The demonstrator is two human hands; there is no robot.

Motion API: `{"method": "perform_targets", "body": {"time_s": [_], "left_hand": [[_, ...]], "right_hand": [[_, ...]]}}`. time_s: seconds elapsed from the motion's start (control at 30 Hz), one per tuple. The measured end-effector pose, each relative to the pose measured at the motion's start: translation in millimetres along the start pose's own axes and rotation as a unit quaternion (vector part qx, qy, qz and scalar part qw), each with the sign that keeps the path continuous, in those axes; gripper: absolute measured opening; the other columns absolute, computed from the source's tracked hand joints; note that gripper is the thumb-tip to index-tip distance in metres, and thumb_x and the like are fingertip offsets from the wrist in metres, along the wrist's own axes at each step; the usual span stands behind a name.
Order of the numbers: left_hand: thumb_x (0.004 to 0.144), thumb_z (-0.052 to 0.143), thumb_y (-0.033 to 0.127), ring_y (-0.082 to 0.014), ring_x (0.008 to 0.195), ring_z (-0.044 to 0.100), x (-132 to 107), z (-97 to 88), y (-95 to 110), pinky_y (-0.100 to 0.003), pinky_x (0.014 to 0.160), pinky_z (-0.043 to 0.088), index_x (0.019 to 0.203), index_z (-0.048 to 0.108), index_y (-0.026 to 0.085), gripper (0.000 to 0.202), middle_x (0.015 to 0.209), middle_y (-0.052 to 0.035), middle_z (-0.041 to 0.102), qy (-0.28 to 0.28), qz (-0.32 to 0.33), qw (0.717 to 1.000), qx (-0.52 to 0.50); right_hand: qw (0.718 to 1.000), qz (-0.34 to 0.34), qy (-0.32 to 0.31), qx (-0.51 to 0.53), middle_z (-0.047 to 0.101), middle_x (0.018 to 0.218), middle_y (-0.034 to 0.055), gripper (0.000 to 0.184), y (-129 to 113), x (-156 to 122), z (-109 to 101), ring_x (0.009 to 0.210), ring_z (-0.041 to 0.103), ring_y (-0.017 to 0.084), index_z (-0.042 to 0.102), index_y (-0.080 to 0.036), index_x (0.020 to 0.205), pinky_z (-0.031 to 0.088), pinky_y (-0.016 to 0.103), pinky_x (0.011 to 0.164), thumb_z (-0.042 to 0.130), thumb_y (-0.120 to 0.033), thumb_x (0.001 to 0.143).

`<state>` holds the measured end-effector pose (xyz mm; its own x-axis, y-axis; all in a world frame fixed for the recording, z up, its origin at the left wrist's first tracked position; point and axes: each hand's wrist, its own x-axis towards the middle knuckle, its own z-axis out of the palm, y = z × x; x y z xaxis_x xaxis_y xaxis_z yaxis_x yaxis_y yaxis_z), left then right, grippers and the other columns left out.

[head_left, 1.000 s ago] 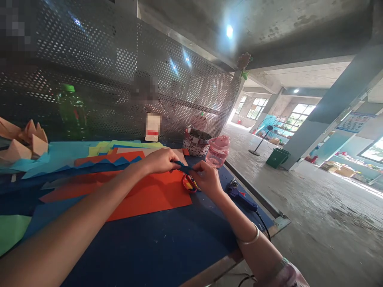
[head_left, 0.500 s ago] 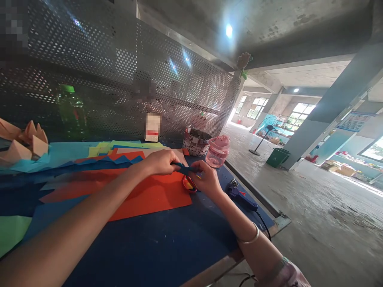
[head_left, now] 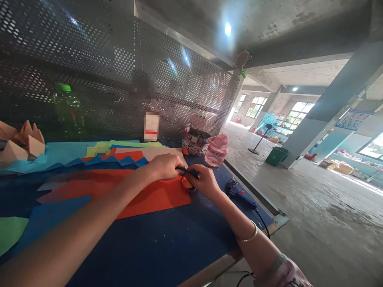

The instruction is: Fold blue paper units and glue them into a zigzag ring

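Above the red-orange paper sheet (head_left: 161, 195), my two hands meet over a small piece of dark blue folded paper (head_left: 193, 173). My left hand (head_left: 167, 166) pinches its left end, with the fingertips partly hidden. My right hand (head_left: 206, 180) grips the other end with thumb and fingers closed. Just below the right fingers is a red ring-shaped thing (head_left: 183, 184) with yellow inside; whether it is held or lying there I cannot tell. A row of blue folded paper points (head_left: 125, 160) lies left of my hands.
A blue glue gun (head_left: 243, 199) with a cord lies at the table's right side. Behind my hands stand a patterned tub (head_left: 194, 144) and a pink bottle (head_left: 217, 151). Stacked coloured paper (head_left: 119, 144) and a peach folded-paper piece (head_left: 36, 145) are further left, before a perforated metal screen (head_left: 179, 91).
My hands have shifted slightly, the left one nearer the right. The blue paper has turned between the fingers, and less of it shows. The camera view has moved a little.
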<state>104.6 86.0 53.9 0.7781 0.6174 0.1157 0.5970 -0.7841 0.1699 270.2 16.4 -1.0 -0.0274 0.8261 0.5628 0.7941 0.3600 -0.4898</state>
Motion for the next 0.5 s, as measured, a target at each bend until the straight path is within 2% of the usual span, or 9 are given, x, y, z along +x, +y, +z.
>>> {"method": "perform_targets", "body": {"time_s": [0.17,0.27,0.5], "left_hand": [[0.079,0.048,0.039,-0.0193,0.072,0.062,1.1,0.7,0.6,-0.025,0.051,0.031,0.088,0.073,0.031,0.028,0.082,-0.0010,0.073,0.000,0.010,1.000,0.006],[0.076,0.051,0.034,-0.0195,0.076,0.063,2.1,2.2,-1.1,-0.025,0.053,0.033,0.091,0.072,0.031,0.026,0.087,-0.0007,0.073,0.018,0.018,1.000,-0.007],[0.072,0.051,0.020,-0.0197,0.074,0.062,5.1,8.4,-6.7,-0.025,0.056,0.035,0.085,0.073,0.028,0.027,0.081,-0.0012,0.073,0.056,0.026,0.998,-0.026]], "right_hand": [[0.999,-0.013,0.005,-0.033,0.067,0.073,0.0015,0.007,-2.5,1.0,-3.9,0.068,0.056,0.014,0.070,-0.018,0.079,0.041,0.024,0.064,0.064,-0.019,0.074],[0.998,-0.021,-0.001,-0.056,0.067,0.072,0.0016,0.008,-4.4,1.4,-5.0,0.067,0.056,0.015,0.069,-0.018,0.079,0.040,0.025,0.064,0.064,-0.018,0.074],[0.998,0.018,-0.013,-0.064,0.066,0.078,0.0023,0.015,-3.3,0.3,-2.1,0.067,0.055,0.015,0.068,-0.020,0.089,0.041,0.025,0.063,0.063,-0.029,0.078]]}}
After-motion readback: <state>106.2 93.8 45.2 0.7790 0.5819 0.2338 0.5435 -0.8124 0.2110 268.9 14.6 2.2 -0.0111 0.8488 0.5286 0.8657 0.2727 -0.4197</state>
